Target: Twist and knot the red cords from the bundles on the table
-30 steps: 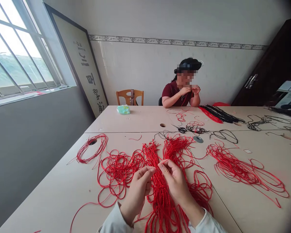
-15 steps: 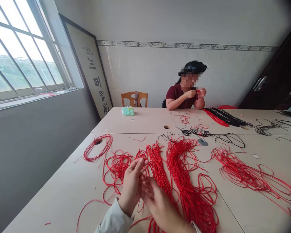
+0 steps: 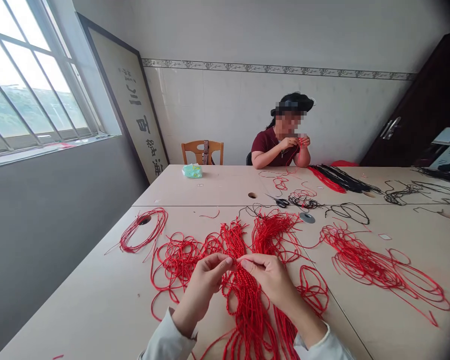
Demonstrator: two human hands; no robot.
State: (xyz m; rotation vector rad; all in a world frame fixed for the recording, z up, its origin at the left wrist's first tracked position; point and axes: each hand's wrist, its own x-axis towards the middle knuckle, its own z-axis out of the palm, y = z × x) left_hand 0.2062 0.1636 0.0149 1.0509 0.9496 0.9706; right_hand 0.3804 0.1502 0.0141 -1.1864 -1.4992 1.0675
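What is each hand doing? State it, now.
Left hand: fingers pinched closed; any held strand can't be told from the red cords beneath.
Right hand: fingers pinched closed, same doubt.

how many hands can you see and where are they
4: the left hand and right hand above the red cords; the other person's two hands, raised close together across the table.

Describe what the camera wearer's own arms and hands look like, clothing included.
The left hand and right hand are both bare, with no gloves and no ring that I can make out. The left sleeve and right sleeve are pale grey, long and plain, with loose cuffs around the wrists. No printed marking shows on either.
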